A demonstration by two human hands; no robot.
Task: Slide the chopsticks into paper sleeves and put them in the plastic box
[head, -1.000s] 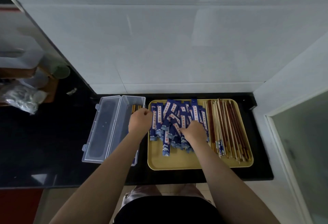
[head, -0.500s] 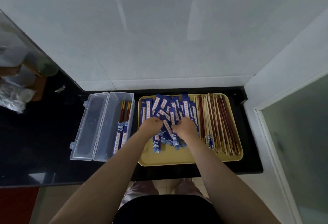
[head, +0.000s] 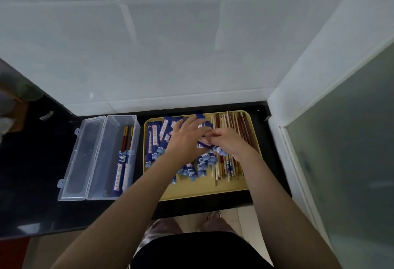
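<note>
Where hands (head: 204,140) meet, sleeves (head: 157,138) underneath.

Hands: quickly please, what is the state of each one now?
Left hand: open, fingers spread on the blue paper sleeves.
Right hand: fingers pinch one paper sleeve over the yellow tray.

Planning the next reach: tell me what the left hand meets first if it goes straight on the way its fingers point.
Probably the blue paper sleeves heaped on the yellow tray, just beyond the left hand; depth is unclear.
</note>
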